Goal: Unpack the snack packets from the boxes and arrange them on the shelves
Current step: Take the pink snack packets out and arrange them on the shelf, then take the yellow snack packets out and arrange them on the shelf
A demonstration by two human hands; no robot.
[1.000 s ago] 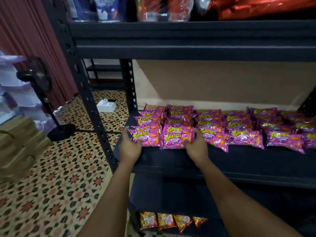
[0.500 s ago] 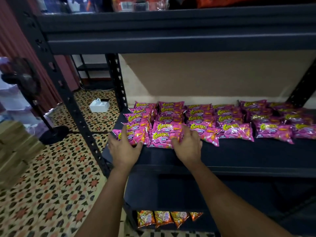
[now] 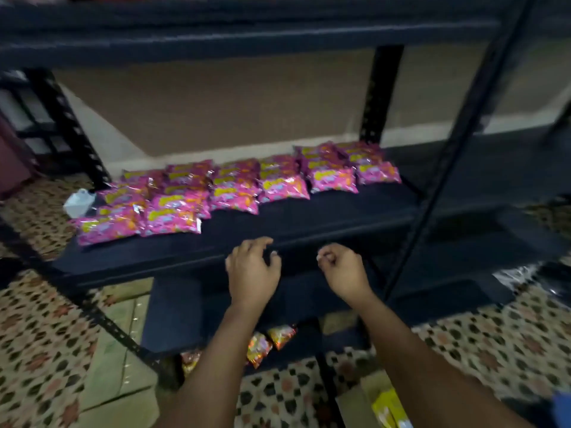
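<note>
- Box (image 3: 375, 403) at 5 o'clock on the tiled floor (image 3: 46, 350), its flaps apart, something yellow inside.
- Flattened cardboard (image 3: 123, 366) at 7 o'clock on the floor beside the rack's front post.
- Orange packets (image 3: 268, 342) on the lowest shelf, between the two forearms.
- Left hand (image 3: 251, 274) at centre, in front of the shelf (image 3: 309, 217) edge, fingers loosely curled and holding nothing.
- Right hand (image 3: 343, 271) just to its 3 o'clock, fingers curled inward; whether anything is pinched I cannot tell, the frame is blurred.
- Both hands are apart from the packets.
- Pink packets (image 3: 228, 186) lie in overlapping rows on the shelf, running from 9 o'clock up toward 1 o'clock.
- White container (image 3: 78, 202) on the floor behind the packets' left end.
- Brown board (image 3: 216, 100) at 12 o'clock behind the rack.
</note>
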